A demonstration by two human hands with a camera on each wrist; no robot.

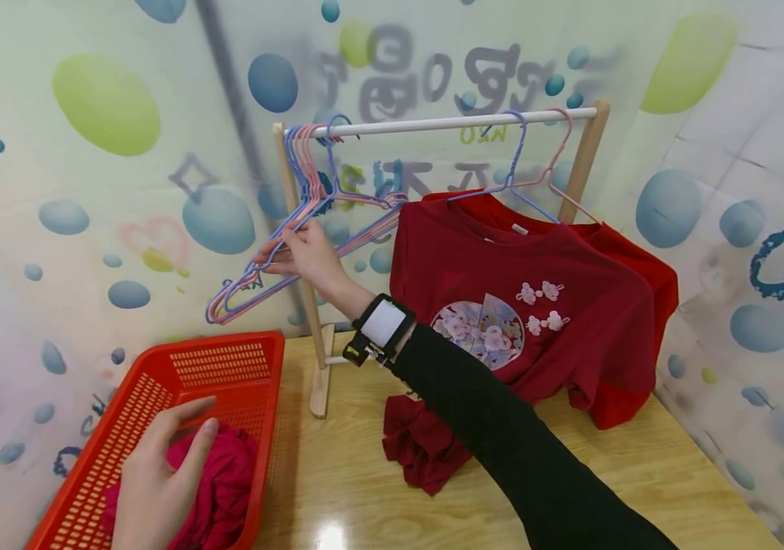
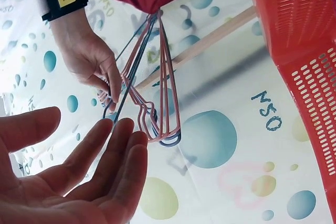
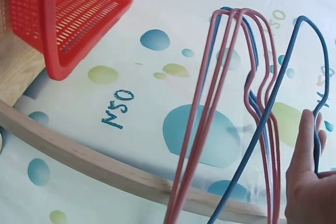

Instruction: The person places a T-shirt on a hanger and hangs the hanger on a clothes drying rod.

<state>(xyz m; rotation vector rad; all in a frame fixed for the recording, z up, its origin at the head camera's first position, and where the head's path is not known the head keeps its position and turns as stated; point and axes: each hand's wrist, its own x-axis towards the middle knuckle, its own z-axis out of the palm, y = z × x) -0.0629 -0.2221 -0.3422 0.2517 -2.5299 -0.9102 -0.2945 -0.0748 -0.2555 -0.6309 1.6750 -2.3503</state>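
Observation:
My right hand (image 1: 312, 260) pinches the side of a blue hanger (image 3: 256, 129) between thumb and fingers. In the right wrist view this hanger stands out from the bunch of pink hangers (image 1: 306, 156) and blue ones at the rack's left end; its hook is still over the rod (image 1: 433, 124). My left hand (image 1: 161, 473) holds nothing, its fingers loosely bent over a red plastic basket (image 1: 271, 382). Inside the basket lies crumpled magenta cloth (image 1: 230, 473), partly hidden by that hand.
A dark red T-shirt (image 1: 591, 336) with a floral print hangs on the rack's right side, with a brighter red garment (image 1: 667, 290) behind it. Dark red fabric (image 1: 426, 451) bunches below on the wooden table (image 1: 337, 496). A wooden post (image 1: 581, 168) supports the rod's right end.

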